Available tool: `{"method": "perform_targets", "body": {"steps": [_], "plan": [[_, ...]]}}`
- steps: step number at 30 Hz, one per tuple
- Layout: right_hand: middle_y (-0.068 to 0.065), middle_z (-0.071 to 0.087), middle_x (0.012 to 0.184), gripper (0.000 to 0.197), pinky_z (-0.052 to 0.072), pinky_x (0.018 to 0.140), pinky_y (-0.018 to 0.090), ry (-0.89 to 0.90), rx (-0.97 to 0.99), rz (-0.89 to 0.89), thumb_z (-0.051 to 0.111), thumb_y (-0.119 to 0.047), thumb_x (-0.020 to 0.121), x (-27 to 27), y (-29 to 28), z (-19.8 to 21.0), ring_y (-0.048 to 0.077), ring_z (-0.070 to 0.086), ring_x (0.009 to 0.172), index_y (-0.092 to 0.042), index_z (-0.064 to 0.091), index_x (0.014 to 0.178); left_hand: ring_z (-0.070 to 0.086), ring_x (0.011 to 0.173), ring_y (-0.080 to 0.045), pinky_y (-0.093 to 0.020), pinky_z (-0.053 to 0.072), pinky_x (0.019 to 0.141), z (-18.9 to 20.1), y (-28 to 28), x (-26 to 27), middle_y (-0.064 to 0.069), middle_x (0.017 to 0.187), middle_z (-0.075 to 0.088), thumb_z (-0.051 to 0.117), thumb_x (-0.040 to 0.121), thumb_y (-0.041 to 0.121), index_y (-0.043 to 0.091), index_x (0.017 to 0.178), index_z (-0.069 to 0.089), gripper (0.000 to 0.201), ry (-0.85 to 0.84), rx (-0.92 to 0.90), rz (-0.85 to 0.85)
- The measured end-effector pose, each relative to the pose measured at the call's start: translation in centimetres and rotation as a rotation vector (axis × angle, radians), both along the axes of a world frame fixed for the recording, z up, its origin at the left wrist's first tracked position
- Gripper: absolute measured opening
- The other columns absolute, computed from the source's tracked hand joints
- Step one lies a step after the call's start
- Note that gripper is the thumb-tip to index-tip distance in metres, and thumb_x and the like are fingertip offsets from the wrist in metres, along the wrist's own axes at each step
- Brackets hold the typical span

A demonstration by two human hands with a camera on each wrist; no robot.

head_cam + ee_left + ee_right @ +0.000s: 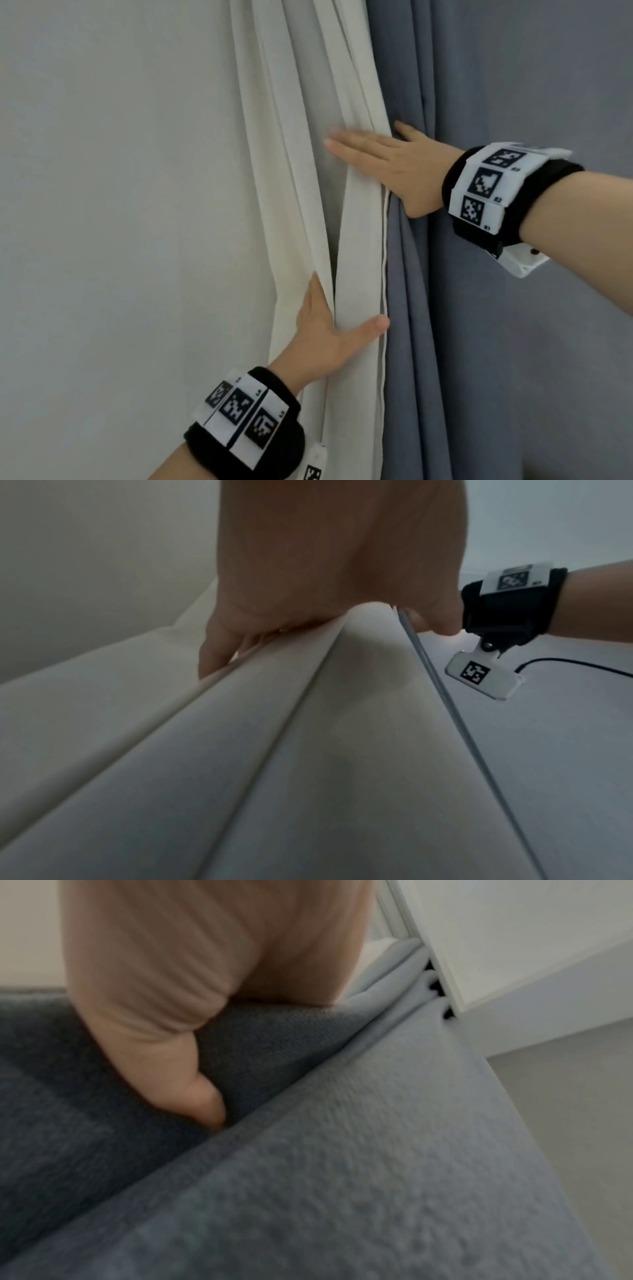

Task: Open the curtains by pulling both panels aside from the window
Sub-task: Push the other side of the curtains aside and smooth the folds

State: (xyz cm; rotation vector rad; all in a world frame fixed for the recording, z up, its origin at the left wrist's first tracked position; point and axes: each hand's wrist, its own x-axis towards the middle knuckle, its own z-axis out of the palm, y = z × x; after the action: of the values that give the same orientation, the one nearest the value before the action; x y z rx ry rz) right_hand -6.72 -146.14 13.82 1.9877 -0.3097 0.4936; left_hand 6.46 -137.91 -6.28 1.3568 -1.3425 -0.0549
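A cream curtain panel [294, 192] hangs in folds on the left and meets a blue curtain panel [428, 308] on the right. My left hand [325, 322] is low at the seam. Its straight fingers [212, 656] are slid into a cream fold [308, 750], and its thumb is spread across the cream edge. My right hand [366, 137] is higher, with its fingers lying flat over the cream folds. Its thumb [205, 1104] is pushed into a fold of the blue cloth [342, 1150]. No window shows between the panels.
Flat cream cloth [120, 240] fills the left of the head view and smooth blue-grey [565, 85] fills the right. In the right wrist view the blue panel's gathered top [421, 969] meets a white box [514, 934]. A black cable [582, 666] trails from my right wrist.
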Motion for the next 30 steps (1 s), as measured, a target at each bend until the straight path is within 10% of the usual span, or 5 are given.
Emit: {"method": "perform_targets", "body": {"steps": [8,15,20,30], "plan": [[0.002,-0.021,0.158,0.119,0.017,0.102,0.073,0.157,-0.258,-0.022,0.064,-0.001,0.063,-0.2,1.3,-0.5,0.024,-0.018,0.145,-0.031,-0.015,0.147,0.039,0.134,-0.017,-0.046,0.034,0.111,1.2,-4.2,-4.2,0.008,0.143,0.043,0.067,0.036,0.082,0.036,0.139,0.028,0.119,-0.022,0.012,-0.142],[-0.005,-0.008,0.16,0.095,0.01,0.107,0.072,0.165,-0.106,-0.198,0.06,-0.006,0.072,-1.4,-1.6,0.7,0.02,-0.017,0.146,-0.036,0.012,0.148,0.044,0.131,-0.021,-0.048,0.037,0.109,2.1,-6.7,-4.2,0.0,0.139,0.049,0.07,0.043,0.075,0.029,0.138,0.034,0.112,-0.02,0.016,-0.251],[-0.006,-0.009,0.16,0.101,0.01,0.106,0.07,0.12,-0.065,-0.222,0.062,-0.008,0.07,-0.9,-5.1,0.7,0.018,-0.016,0.146,-0.037,0.005,0.148,0.014,0.145,-0.025,-0.038,0.017,0.117,1.5,-9.8,-1.8,-0.007,0.158,0.011,0.073,0.057,0.056,0.021,0.147,0.007,0.117,0.001,0.065,-0.048],[-0.009,-0.014,0.159,0.103,0.009,0.106,0.071,0.132,0.101,-0.332,0.061,-0.004,0.069,-0.7,-11.1,1.8,0.017,-0.02,0.145,-0.036,0.004,0.149,-0.015,0.144,-0.017,-0.035,-0.001,0.114,1.7,-16.6,-1.2,0.004,0.157,-0.018,0.056,0.031,0.086,0.026,0.143,-0.02,0.149,-0.046,0.254,0.002]]}}
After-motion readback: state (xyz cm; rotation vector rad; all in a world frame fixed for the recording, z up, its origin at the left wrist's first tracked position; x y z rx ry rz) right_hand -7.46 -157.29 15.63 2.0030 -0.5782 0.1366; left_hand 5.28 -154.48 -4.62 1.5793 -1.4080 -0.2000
